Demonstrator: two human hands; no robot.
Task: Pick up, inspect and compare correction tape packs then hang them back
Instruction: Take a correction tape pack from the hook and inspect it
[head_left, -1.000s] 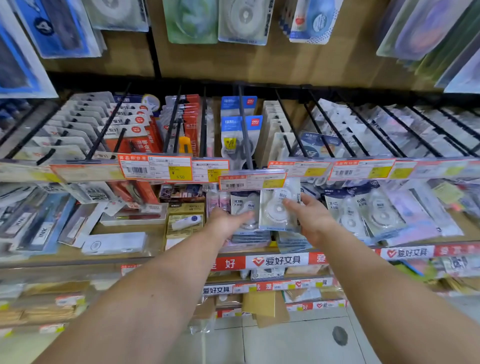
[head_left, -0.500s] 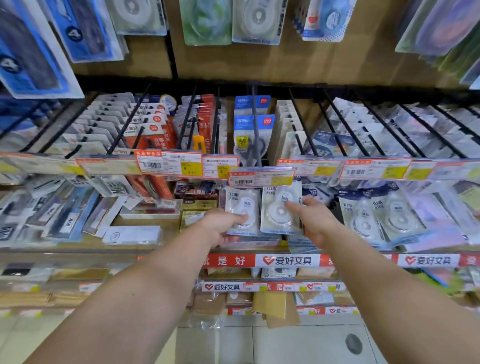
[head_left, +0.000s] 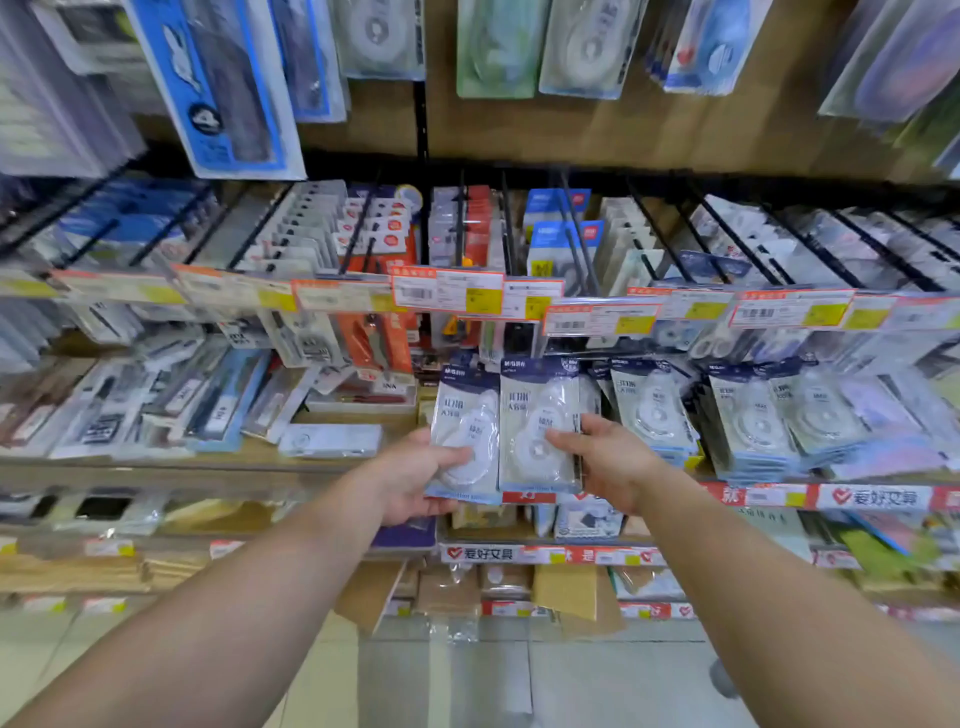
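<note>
In front of the shop shelf, holding two correction tape packs side by side, well below the row of black hooks (head_left: 576, 244) with its price tags (head_left: 602, 318). Left hand (head_left: 415, 475) gripping the left pack (head_left: 465, 415) near its lower end, thumb lying across the clear blister, the other fingers hidden behind the card. Right hand (head_left: 605, 460) pinching the right pack (head_left: 537, 410) at its right edge, thumb stretched over the front, fingers curled behind. Standing both packs upright, long axis running up and down, dark header ends on top and printed faces turned to the camera; their inner edges nearly touching, though whether touching or just apart cannot be told. Tilting the left pack a little leftward; keeping the right one squarer and slightly higher.

Judging this as the comparing step, with hanging back not yet begun. Turning on one relation for the coming move: hang holes at the top ends, away from the gripping fingers, and the hook tips lying above and behind the packs. Sitting nearer the free hook behind the tilted price tag, the right pack and right hand, so probably going first. Needing a lift and a push away along the hook's line. Risking a snag on the price tag, by this reading. Blurring the neighbouring hanging packs (head_left: 654, 410) to the right too much for reading labels.
</note>
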